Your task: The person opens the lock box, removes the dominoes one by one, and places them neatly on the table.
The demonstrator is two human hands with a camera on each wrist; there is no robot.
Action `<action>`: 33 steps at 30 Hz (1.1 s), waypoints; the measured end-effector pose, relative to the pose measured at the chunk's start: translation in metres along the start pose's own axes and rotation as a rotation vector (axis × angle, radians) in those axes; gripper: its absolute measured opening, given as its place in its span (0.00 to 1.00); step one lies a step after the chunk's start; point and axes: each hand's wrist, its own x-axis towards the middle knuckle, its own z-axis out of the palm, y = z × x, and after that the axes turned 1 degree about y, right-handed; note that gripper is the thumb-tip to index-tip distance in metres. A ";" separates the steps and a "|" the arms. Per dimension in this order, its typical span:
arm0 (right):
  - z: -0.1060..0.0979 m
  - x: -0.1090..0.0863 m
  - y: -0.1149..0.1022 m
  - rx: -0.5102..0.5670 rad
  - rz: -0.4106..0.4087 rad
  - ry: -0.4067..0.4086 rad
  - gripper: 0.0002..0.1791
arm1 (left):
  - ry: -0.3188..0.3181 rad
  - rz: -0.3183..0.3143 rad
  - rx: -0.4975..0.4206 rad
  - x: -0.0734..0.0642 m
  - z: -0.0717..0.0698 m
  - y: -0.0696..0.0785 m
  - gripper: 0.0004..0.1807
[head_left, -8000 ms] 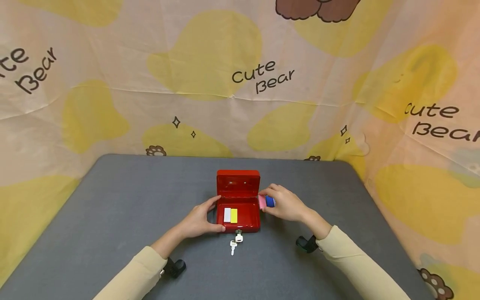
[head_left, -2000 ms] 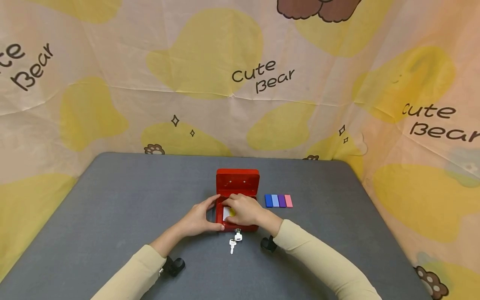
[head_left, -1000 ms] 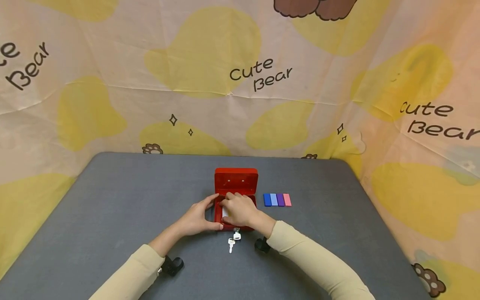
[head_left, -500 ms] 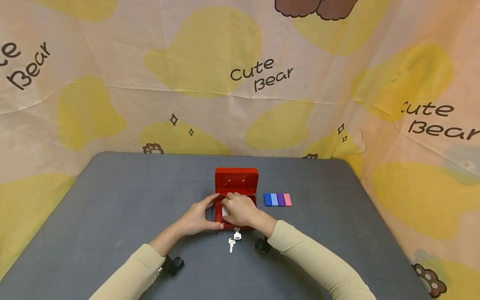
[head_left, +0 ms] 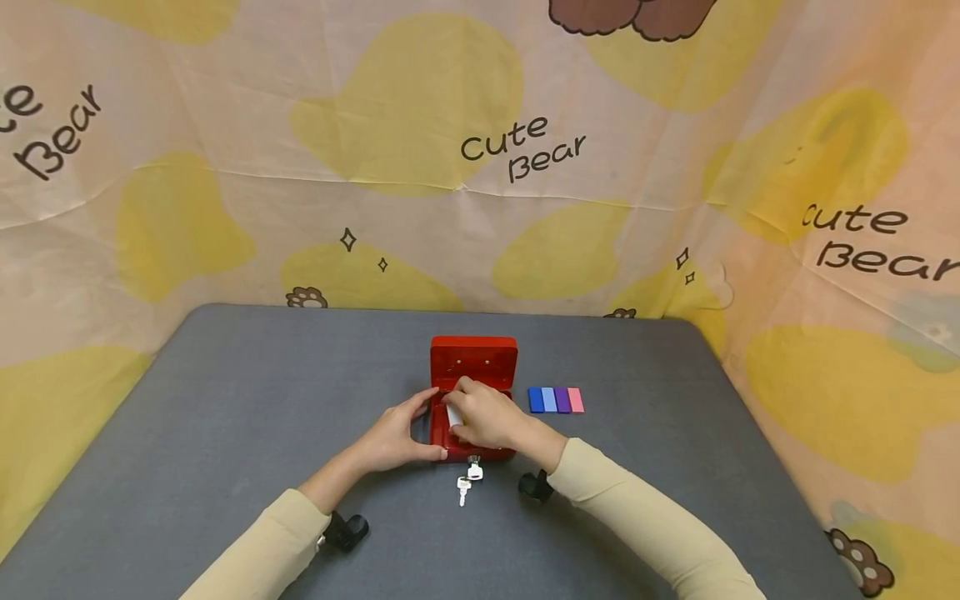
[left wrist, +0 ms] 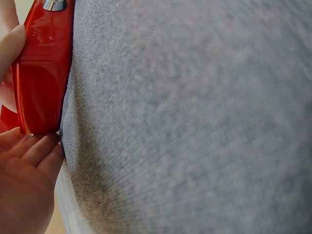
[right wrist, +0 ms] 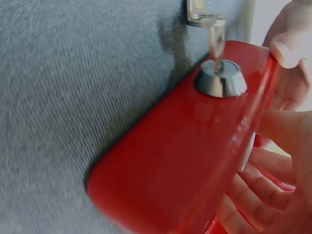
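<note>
A red metal cash box stands on the table with its lid raised. My left hand holds the box by its left side, thumb at the front corner and fingers along the side wall, as the left wrist view also shows. Inside the box, my right hand pinches a small white rectangular block, which stands slightly tilted. A sliver of yellow beside it suggests the yellow block, mostly hidden by the fingers. Two keys on a ring hang from the silver lock at the box's front.
Right of the box, dark blue, light blue, purple and pink blocks lie side by side in a row. The grey table ends at a printed fabric backdrop behind and on both sides.
The pink and blue blocks left my right hand and lie in a row beside the box. The right hand moved into the box and lately rose slightly, tilting the white block.
</note>
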 end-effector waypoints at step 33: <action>-0.031 -0.037 0.038 0.103 -0.041 0.084 0.23 | -0.011 -0.041 -0.016 0.001 0.002 -0.001 0.50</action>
